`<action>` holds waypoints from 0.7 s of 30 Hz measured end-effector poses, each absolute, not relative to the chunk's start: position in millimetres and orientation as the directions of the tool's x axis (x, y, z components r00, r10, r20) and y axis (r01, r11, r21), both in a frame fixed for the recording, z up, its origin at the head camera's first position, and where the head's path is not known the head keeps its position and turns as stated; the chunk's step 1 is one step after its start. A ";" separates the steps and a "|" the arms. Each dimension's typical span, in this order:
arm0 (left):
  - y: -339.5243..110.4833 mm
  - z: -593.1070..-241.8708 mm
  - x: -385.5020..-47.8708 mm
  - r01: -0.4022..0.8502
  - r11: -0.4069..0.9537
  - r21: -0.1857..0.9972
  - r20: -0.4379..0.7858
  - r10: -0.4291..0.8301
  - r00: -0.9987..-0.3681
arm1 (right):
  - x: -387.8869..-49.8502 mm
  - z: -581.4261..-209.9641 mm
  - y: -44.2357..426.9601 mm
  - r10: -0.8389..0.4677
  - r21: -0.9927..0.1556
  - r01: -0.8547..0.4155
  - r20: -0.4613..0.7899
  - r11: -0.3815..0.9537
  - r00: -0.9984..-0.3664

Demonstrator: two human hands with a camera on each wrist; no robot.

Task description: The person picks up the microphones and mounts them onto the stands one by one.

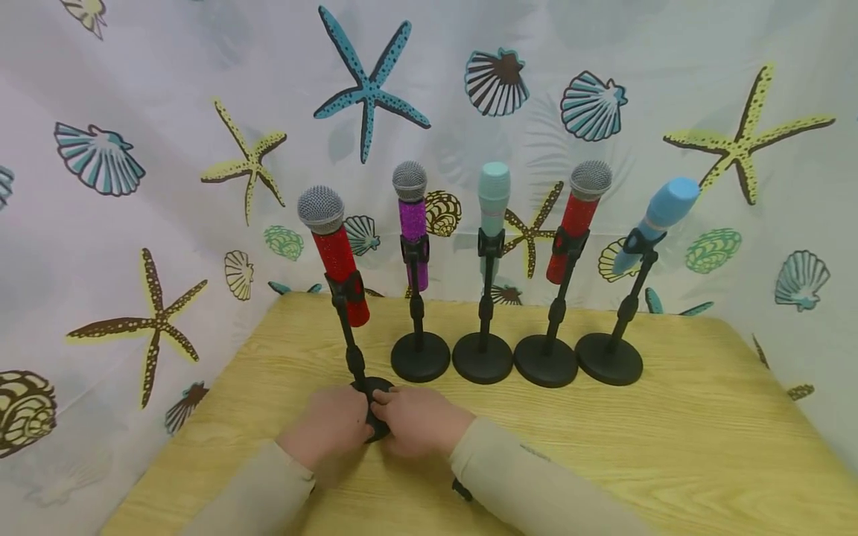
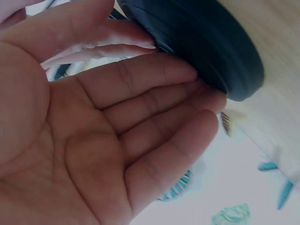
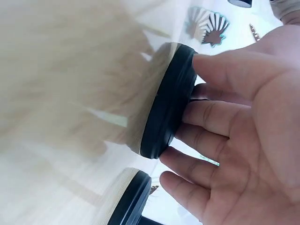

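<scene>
A red glitter microphone (image 1: 338, 253) with a silver mesh head tilts in a black desktop stand at the table's left. My left hand (image 1: 333, 426) touches the left side of that stand's round base (image 1: 378, 388). From the opposite side, my right hand (image 1: 421, 420) touches the same base. The left wrist view shows fairly straight left fingers (image 2: 154, 108) meeting the base's edge (image 2: 234, 51). In the right wrist view, the right thumb and fingertips lie against the base's rim (image 3: 171, 103), fingers nearly straight. The base appears to sit on the table.
Rightward stand a purple microphone (image 1: 413, 231), a mint one (image 1: 494, 201), another red one (image 1: 578, 219) and a blue one (image 1: 660, 216), each on a black stand. Their bases form a close row on the wooden table (image 1: 670, 439). A shell-and-starfish curtain (image 1: 429, 45) hangs behind.
</scene>
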State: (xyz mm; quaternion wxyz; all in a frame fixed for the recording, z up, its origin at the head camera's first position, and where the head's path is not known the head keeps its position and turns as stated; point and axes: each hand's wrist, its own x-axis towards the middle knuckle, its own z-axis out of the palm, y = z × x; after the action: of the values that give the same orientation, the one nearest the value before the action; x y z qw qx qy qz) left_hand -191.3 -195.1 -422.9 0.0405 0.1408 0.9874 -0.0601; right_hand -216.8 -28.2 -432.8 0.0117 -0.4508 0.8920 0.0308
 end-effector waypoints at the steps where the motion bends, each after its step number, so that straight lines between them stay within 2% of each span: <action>1: -200.1 -423.1 -196.7 0.279 0.957 -0.083 -0.097 0.271 -0.958 | -220.7 -432.3 -34.0 -0.791 0.041 -0.793 -0.055 0.608 -0.610; 5: -217.6 -423.4 -217.4 0.275 0.961 -0.017 -0.109 0.271 -0.956 | -234.1 -431.3 -52.7 -0.746 0.043 -0.751 -0.086 0.659 -0.660; 11: -232.1 -430.1 -244.0 0.257 0.966 0.002 -0.109 0.256 -0.961 | -250.2 -435.3 -71.8 -0.698 0.063 -0.705 -0.108 0.706 -0.708; 18: -235.7 -433.1 -263.0 0.232 0.972 0.026 -0.010 0.232 -0.973 | -267.7 -430.8 -84.8 -0.641 0.123 -0.653 -0.129 0.747 -0.757; 21: -235.8 -431.1 -267.8 0.217 0.976 0.023 0.030 0.217 -0.976 | -275.1 -428.2 -88.0 -0.618 0.102 -0.633 -0.142 0.768 -0.773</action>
State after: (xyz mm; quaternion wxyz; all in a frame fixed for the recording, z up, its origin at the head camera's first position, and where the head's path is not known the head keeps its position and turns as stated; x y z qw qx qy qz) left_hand -267.8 -235.8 -431.1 -0.0137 0.1092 0.9938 0.0129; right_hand -275.1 -88.0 -428.2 0.0500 -0.3332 0.9388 0.0722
